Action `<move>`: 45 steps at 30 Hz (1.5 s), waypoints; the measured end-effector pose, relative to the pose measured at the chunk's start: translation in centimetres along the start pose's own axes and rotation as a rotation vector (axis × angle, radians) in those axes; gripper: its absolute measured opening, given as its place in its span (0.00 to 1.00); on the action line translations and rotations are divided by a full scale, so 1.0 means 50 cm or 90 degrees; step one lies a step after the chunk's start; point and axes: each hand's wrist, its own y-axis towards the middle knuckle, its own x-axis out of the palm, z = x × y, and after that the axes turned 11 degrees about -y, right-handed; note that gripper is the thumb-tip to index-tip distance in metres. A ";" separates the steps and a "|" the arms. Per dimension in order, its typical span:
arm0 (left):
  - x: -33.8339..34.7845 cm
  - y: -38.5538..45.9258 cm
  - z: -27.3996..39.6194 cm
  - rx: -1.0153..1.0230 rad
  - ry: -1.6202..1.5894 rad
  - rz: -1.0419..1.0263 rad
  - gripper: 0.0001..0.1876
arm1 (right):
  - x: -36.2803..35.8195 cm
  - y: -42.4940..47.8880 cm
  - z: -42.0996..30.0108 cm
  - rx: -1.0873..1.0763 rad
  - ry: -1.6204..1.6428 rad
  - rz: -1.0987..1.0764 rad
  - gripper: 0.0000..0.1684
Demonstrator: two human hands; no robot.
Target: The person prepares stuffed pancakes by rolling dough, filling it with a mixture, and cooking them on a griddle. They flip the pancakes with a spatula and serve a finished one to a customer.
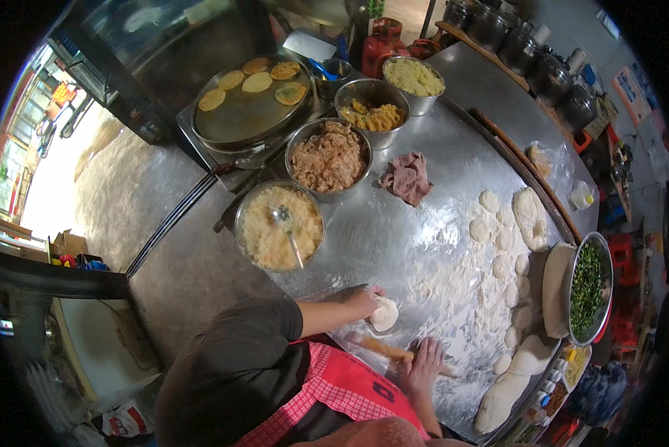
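My left hand (363, 303) grips the edge of a flat round of dough (384, 314) on the floury metal worktop (362, 240). My right hand (425, 360) lies palm down over a wooden rolling pin (387, 349), its fingers stretched out across it. One end of the pin is blurred, and its middle is hidden under that hand. Several small dough balls (502, 267) rest in loose rows to the right, amid scattered flour. Beyond them sit a larger dough lump (530, 218) and a long piece of dough (504, 399) near the right edge.
Steel bowls hold a pale filling with a spoon (256, 223), minced meat (329, 159), an orange-yellow filling (373, 116) and a pale shredded filling (415, 77). Flatbreads (257, 82) lie on a round griddle (239, 123). A cloth (408, 177) and a bowl of chopped greens (587, 290) are on the worktop.
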 end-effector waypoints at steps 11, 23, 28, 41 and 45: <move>0.030 0.039 0.095 0.160 0.528 -0.382 0.18 | 0.000 -0.044 -0.016 0.001 0.050 0.031 0.40; 0.040 0.095 0.104 -0.103 -0.270 -0.074 0.18 | -0.029 -0.065 -0.024 0.066 0.084 -0.009 0.37; 0.094 0.097 0.222 0.049 0.362 -0.108 0.15 | -0.025 -0.067 -0.021 0.078 0.108 -0.011 0.37; 0.072 0.054 0.187 0.065 0.381 -0.183 0.11 | -0.017 -0.067 -0.019 0.081 0.131 0.014 0.37; 0.117 0.062 0.208 0.151 0.722 -0.295 0.16 | -0.020 -0.064 -0.020 0.076 0.121 0.016 0.36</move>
